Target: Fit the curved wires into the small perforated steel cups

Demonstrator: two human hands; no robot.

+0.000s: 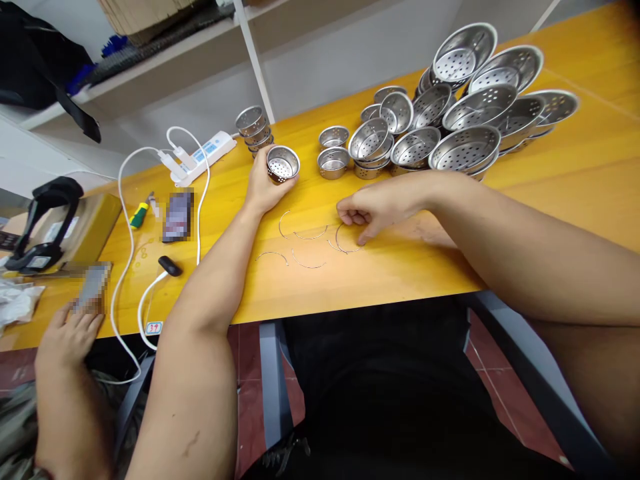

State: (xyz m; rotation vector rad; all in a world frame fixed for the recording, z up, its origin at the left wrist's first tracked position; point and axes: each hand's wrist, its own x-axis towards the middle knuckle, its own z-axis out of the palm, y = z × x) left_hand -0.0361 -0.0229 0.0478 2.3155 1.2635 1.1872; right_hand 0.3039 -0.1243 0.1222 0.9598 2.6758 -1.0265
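Note:
My left hand (264, 190) grips a small perforated steel strainer cup (283, 164) just above the yellow table (400, 267). My right hand (375, 208) rests on the table with its fingertips pinching at a thin curved wire handle (345, 241). Several more curved wire handles (305, 250) lie loose on the table between my two hands. It is not clear whether the wire is lifted off the surface.
A pile of larger perforated steel bowls (465, 127) fills the back right. Small cups (334, 160) and a short stack of cups (254, 128) stand behind my hands. A power strip (203, 157) with white cables, a screwdriver (140, 212) and another person's hand (67, 333) are at left.

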